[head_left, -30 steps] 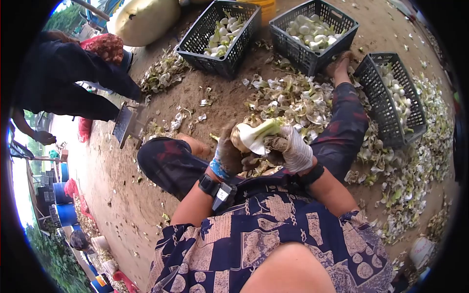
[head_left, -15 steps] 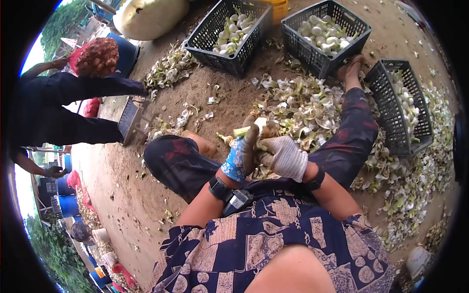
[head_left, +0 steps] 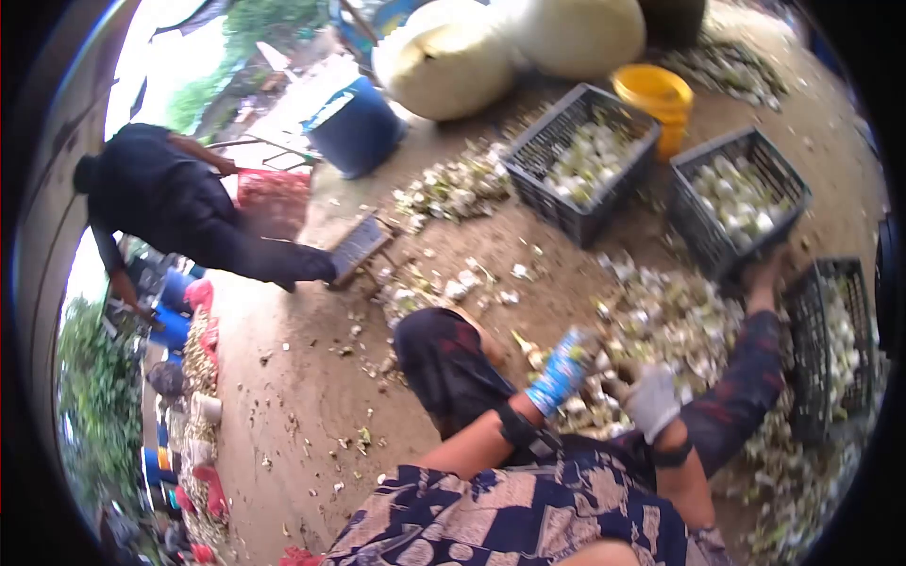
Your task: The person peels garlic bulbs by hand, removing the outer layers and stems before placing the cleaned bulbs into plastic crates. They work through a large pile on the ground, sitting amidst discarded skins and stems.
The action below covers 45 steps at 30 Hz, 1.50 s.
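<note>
My left hand (head_left: 568, 366), in a blue patterned glove with dirty fingers, is above the pile of garlic peelings (head_left: 675, 316) between my legs. Motion smears its fingers, so I cannot make out what is in them. Close by on the right, my right hand (head_left: 649, 401) wears a greyish-white glove. Its fingers look curled inward, and whatever they hold is hidden. Whitish garlic bulbs with green stems fill three black crates: the left crate (head_left: 590, 219), the middle crate (head_left: 722, 253) and the right crate (head_left: 819, 358) beside my leg.
A yellow bucket (head_left: 668, 118) stands behind the crates, near large pale rounded containers (head_left: 444, 61). At left, a person (head_left: 179, 203) in dark clothes bends over with a red mesh sack (head_left: 274, 200). A small stool (head_left: 359, 247) and a blue barrel (head_left: 354, 127) are nearby.
My view has swung, so the scene sits lower and farther right. My hands have moved slightly apart. The green-stemmed garlic seen in my left hand is lost in blur. The other person has bent down, lowering the sack.
</note>
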Each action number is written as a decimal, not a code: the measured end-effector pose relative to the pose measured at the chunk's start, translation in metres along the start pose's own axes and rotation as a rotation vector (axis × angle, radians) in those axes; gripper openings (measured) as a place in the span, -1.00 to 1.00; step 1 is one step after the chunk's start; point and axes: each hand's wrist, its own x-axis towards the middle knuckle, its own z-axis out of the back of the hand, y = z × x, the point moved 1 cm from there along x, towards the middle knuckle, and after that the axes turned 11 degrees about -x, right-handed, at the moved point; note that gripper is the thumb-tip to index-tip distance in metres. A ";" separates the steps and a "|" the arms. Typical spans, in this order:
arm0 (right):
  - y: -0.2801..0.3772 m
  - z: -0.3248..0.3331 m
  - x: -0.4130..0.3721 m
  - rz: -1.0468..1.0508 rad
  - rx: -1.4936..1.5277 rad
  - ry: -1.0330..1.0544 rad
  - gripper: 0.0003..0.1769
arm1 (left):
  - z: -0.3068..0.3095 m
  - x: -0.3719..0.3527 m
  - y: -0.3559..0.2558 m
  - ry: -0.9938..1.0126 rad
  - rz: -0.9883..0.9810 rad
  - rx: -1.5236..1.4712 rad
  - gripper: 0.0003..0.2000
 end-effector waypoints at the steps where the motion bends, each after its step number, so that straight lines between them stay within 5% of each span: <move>1: 0.008 -0.009 0.006 -0.135 0.144 0.102 -0.70 | -0.024 -0.010 0.054 -0.035 -0.249 0.288 -0.73; 2: 0.006 -0.021 0.009 -0.139 0.207 -0.019 -0.74 | -0.013 -0.002 -0.007 -0.037 -0.129 0.375 -0.73; 6: 0.011 -0.020 0.011 -0.071 0.238 0.071 -0.82 | -0.008 0.005 -0.033 -0.145 0.220 0.173 -0.69; 12: -0.008 -0.046 0.009 -0.005 -0.003 -0.024 -0.77 | -0.001 0.009 -0.038 -0.023 0.297 0.243 -0.65; 15: -0.004 -0.039 0.010 0.041 -0.220 -0.222 -0.77 | 0.005 0.008 -0.035 0.200 0.087 0.143 -0.59; 16: -0.006 -0.040 0.014 -0.084 0.006 -0.126 -0.77 | 0.007 0.006 -0.042 0.204 0.266 -0.127 -0.56; 17: -0.010 -0.037 0.014 -0.096 0.011 -0.091 -0.78 | 0.008 0.001 -0.043 0.227 0.243 -0.274 -0.54; 18: -0.006 -0.033 0.013 -0.065 -0.066 -0.134 -0.79 | 0.013 -0.002 -0.041 0.188 0.007 -0.260 -0.57; 20: 0.000 -0.025 0.008 -0.083 -0.161 0.020 -0.76 | 0.027 0.001 -0.057 0.056 0.504 -0.953 -0.64; 21: -0.005 -0.029 0.006 0.009 -0.134 0.030 -0.76 | 0.029 0.007 -0.058 0.155 0.172 -1.383 -0.66; 22: 0.004 -0.019 -0.001 -0.044 0.182 0.118 -0.77 | 0.034 0.016 -0.063 0.210 0.117 -1.438 -0.65; 24: 0.011 -0.010 -0.010 0.034 0.211 0.111 -0.76 | 0.041 0.022 -0.061 -0.098 0.226 -1.382 -0.65; 26: 0.011 0.002 -0.012 -0.216 0.762 0.237 -0.70 | 0.052 0.019 -0.019 -0.440 0.297 -1.618 -0.55; 30: 0.014 0.005 -0.012 -0.304 1.014 0.263 -0.72 | 0.023 -0.002 -0.017 -0.757 0.711 -1.782 -0.28; 32: 0.020 0.006 -0.010 -0.275 0.981 0.196 -0.74 | 0.011 -0.009 -0.027 -0.498 0.680 -1.746 -0.26; 33: 0.007 -0.012 -0.006 -0.064 0.661 0.044 -0.78 | 0.010 -0.008 -0.024 -0.500 0.681 -1.749 -0.26; 34: 0.011 -0.010 -0.004 -0.064 0.659 0.048 -0.78 | 0.009 -0.005 -0.020 -0.406 0.759 -1.689 -0.30; 36: 0.030 -0.003 -0.003 0.280 0.276 -0.130 -0.87 | 0.009 -0.003 -0.019 -0.232 0.893 -1.693 -0.42; 38: 0.041 0.003 -0.003 0.372 0.141 -0.081 -0.90 | 0.002 -0.005 -0.008 -0.244 1.051 -1.528 -0.43; 40: 0.040 -0.006 -0.003 0.371 0.344 -0.084 -0.93 | -0.005 -0.010 -0.005 -0.170 1.191 -1.548 -0.60; 43: 0.027 0.009 -0.008 0.166 0.524 0.124 -0.88 | -0.008 -0.011 -0.001 -0.120 1.093 -1.847 -0.72; 44: 0.026 0.024 -0.015 -0.234 0.991 0.391 -0.86 | -0.005 -0.006 -0.004 -0.139 1.012 -1.946 -0.75; 45: 0.012 0.025 -0.025 -0.157 1.133 0.210 -0.83 | 0.001 -0.004 -0.008 -0.243 0.987 -1.906 -0.76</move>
